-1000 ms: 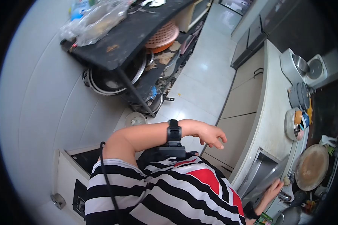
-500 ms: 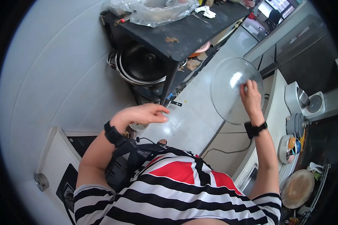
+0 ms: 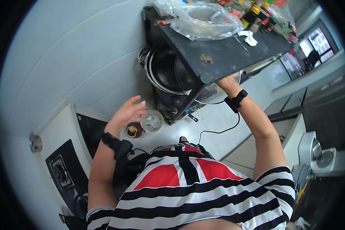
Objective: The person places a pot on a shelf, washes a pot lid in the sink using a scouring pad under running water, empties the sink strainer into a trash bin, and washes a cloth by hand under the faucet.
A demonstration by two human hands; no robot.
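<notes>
My right hand (image 3: pixel 228 83) reaches in under the front edge of the black table, and its fingertips are hidden behind the tabletop. With it is the large clear glass lid (image 3: pixel 212 94), partly covered by the table's corner and leg; its rim passes in front of the opening of a big dark pot (image 3: pixel 165 69) on the lower shelf. My left hand (image 3: pixel 129 111) hovers with fingers apart and nothing in it, above a white bucket (image 3: pixel 160 123) and a bottle of dark liquid (image 3: pixel 135 130) on the floor.
On the black tabletop (image 3: pixel 228 57) lie a plastic bag (image 3: pixel 203 28), a crumpled white tissue (image 3: pixel 248 38) and several sauce bottles (image 3: pixel 253 17). A stove (image 3: pixel 61 172) stands at left. Counter items, including a rice cooker (image 3: pixel 310 145), are at right.
My right hand has carried the glass lid left from beside the counter to under the table, at the pot. My left hand has shifted slightly, fingers more spread. The view has turned right.
</notes>
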